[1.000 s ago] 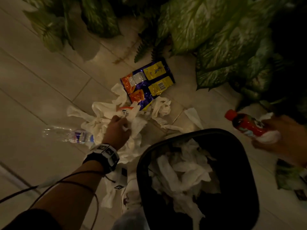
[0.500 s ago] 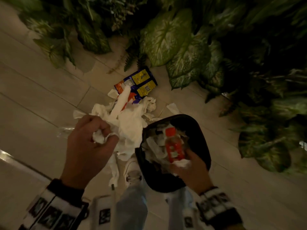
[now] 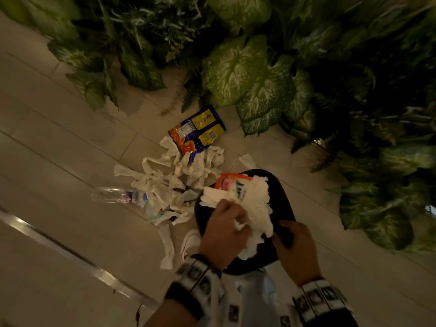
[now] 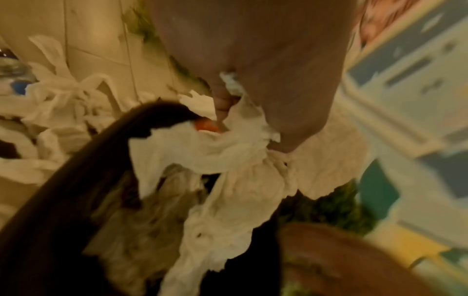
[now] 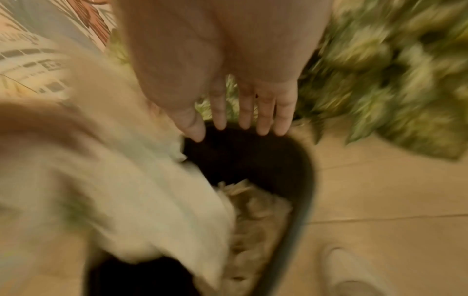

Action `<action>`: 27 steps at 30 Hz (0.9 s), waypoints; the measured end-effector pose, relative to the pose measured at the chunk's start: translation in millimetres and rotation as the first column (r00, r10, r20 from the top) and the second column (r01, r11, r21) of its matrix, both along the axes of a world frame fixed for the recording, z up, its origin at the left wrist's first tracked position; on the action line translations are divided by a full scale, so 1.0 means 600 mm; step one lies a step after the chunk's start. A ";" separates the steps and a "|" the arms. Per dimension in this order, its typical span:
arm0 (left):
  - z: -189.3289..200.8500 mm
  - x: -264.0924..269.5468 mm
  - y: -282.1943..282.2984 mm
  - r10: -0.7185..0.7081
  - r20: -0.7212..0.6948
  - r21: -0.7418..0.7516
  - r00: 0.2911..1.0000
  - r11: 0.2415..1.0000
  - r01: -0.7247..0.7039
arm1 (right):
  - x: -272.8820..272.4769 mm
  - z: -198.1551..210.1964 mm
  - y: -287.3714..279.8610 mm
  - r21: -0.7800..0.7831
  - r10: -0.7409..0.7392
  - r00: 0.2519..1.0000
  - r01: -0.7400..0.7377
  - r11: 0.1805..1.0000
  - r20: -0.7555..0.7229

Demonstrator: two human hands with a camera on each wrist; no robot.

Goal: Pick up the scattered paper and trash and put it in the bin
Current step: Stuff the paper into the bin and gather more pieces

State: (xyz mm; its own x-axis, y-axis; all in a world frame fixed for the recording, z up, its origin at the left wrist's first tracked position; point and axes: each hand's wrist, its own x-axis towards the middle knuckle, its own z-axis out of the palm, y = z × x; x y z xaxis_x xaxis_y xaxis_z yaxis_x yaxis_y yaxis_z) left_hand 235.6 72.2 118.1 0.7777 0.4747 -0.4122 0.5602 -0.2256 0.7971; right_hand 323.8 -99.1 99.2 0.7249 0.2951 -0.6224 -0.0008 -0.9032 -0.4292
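Note:
My left hand (image 3: 224, 228) grips a big bunch of white tissue paper (image 3: 256, 204) together with an orange wrapper (image 3: 232, 181), held over the black bin (image 3: 284, 199). In the left wrist view the hand (image 4: 228, 104) pinches the tissue (image 4: 228, 160), which hangs inside the bin's rim (image 4: 76, 170). My right hand (image 3: 293, 241) hovers at the bin's near right side. Its straight fingers (image 5: 263, 120) hold nothing above the bin (image 5: 306, 180). More crumpled paper (image 3: 174, 185) lies scattered on the floor left of the bin. Paper fills the bin's bottom (image 5: 253, 210).
A clear plastic bottle (image 3: 113, 195) lies left of the paper pile. A purple and yellow snack bag (image 3: 197, 132) sits beyond it near leafy plants (image 3: 247, 74). My white shoe (image 3: 190, 241) stands beside the bin. A shiny strip (image 3: 59, 244) crosses the tiled floor.
My left hand lifted the tissue bunch off the floor pile and carried it over the bin. My right hand let go of the red bottle, which is out of sight, and is empty.

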 end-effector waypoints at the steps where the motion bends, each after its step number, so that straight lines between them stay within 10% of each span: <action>1: -0.035 0.009 -0.016 -0.058 -0.072 -0.048 0.996 0.997 0.055 | 0.002 0.008 -0.021 -0.020 -0.004 1.000 0.005 1.000 0.019; 5: -0.167 0.017 -0.066 -0.427 -0.387 -0.160 0.817 0.904 0.396 | 0.005 0.030 -0.074 -0.066 -0.045 0.999 0.046 0.997 0.021; 9: -0.141 0.017 -0.053 -0.552 -0.313 -0.285 0.773 0.831 0.478 | -0.005 0.039 -0.092 -0.072 -0.081 0.997 0.081 0.994 -0.002; 16: -0.048 -0.115 0.096 -0.084 -0.165 -0.171 0.983 0.984 0.055 | -0.054 0.069 -0.077 0.009 -0.019 1.000 0.019 1.000 0.004; 27: -0.007 -0.432 0.192 -0.132 -0.679 -0.050 0.722 0.990 0.134 | -0.113 0.126 0.005 0.296 0.034 0.989 0.011 0.955 -0.144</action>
